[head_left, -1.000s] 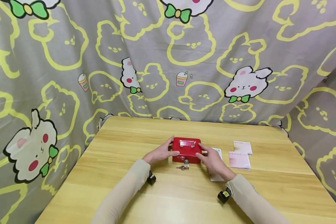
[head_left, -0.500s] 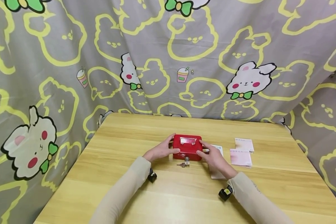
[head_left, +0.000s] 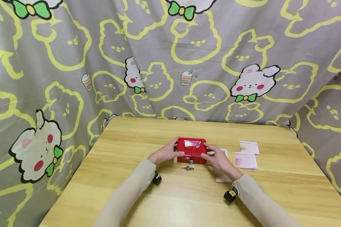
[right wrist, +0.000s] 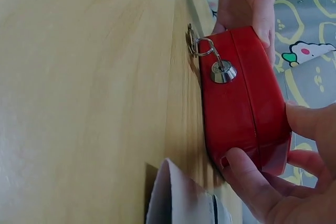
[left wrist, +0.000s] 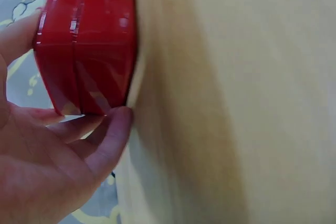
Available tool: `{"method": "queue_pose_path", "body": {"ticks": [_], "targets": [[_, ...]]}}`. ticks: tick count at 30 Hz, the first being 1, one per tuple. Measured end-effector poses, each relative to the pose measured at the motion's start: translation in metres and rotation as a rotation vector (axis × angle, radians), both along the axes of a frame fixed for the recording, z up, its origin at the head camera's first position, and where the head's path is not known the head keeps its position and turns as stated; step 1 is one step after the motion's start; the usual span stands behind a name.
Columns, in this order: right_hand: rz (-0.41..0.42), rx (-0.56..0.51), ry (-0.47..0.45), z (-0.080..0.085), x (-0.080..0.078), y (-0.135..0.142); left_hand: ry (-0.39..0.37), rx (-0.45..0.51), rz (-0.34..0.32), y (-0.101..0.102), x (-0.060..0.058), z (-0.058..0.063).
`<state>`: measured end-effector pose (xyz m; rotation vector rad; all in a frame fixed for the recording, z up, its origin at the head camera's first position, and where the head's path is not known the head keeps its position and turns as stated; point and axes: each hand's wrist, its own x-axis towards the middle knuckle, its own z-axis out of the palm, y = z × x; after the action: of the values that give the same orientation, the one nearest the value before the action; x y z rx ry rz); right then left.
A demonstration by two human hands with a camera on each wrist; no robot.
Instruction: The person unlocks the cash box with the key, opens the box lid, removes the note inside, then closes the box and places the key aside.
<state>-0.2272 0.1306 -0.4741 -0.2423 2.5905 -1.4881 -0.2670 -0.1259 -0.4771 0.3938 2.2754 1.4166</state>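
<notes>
A red metal cash box stands closed on the table, with a flat handle on its lid. A key sits in the round lock on its front, and more keys hang from a ring onto the tabletop. My left hand holds the box's left side, thumb at the front edge of the lid. On the opposite side my right hand holds it, thumb near the front right corner. In the left wrist view, the left fingers lie along the box's end, low by the table.
Two pinkish stacks of banknote-like paper, a nearer one and a farther one, lie to the right. A pale folded paper lies partly under my right forearm. A patterned curtain hangs behind the wooden table.
The head view shifts slightly. Both hands stay on the box, and it stays in place on the table.
</notes>
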Motion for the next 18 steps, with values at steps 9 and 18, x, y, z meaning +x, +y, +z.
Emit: {"method": "queue_pose_path", "body": {"ticks": [9, 18], "targets": [[-0.018, 0.124, 0.029, 0.004, 0.002, 0.001, 0.003, 0.003, -0.018, 0.002, 0.002, 0.004], [-0.070, -0.046, 0.086, 0.018, 0.021, 0.001, 0.008, -0.040, -0.021, 0.003, 0.001, 0.006]]}}
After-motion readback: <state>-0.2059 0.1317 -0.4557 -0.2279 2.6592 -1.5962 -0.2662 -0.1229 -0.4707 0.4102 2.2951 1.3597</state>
